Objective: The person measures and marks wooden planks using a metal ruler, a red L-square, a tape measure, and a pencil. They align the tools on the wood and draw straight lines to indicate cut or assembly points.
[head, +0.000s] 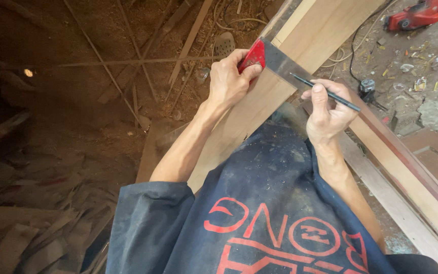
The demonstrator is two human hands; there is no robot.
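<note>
My left hand [227,81] clamped on red handle of square [267,58], pressed against edge of plank [259,106], at 12 o'clock of view. My right hand [325,114] at 2 o'clock, fingers pinched shut on pencil [325,92], tip touching steel blade of square. Plank runs from 1 o'clock toward 6. Red power tool [419,15] on floor, well apart, at 2 o'clock
</note>
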